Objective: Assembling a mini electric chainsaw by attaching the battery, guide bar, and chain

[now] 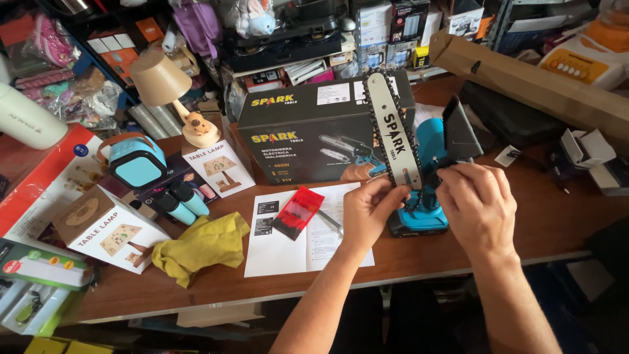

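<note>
wooden desk [524, 229], cluttered shelves behind; both hands gripping blue mini chainsaw [419, 196]: l hand [368, 208], r hand [477, 203].

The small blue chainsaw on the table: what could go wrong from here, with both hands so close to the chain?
1. The left hand grips the guide bar near its base, where the bare chain runs; its teeth could cut the fingers.
2. The right hand works at the blue chainsaw body, which stands on end; it may tip.
3. The paper sheet under the left forearm could slide.
</note>
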